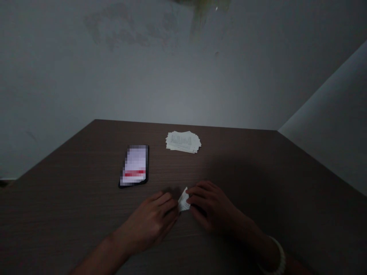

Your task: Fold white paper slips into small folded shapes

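Head view looks down on two bare hands close together at the near edge of the scene. The left hand (149, 225) and the right hand (213, 206) both curl inward, fingers bent and neither hand spread flat. Between them sits a small folded paper (184, 200), white and creased, held at the fingertips of both hands. The left fingers close on its lower left side, while the right fingers come over its right side. Its upper corner sticks up at a tilt, and the paper sits just above the worktop or barely touches it; the view does not settle which. A pale bangle (276, 256) circles the right wrist.

Farther out, the dark wood-grain worktop (86, 162) carries two other things, both well apart from the hands. A stack of printed paper slips (182, 142) lies straight ahead, its edges uneven and fanned. A phone (133, 166) lies ahead and to the left, angled, with a black edge and a pixelated screen showing a red band. Beyond the worktop's far edge rises a stained grey wall (143, 76).
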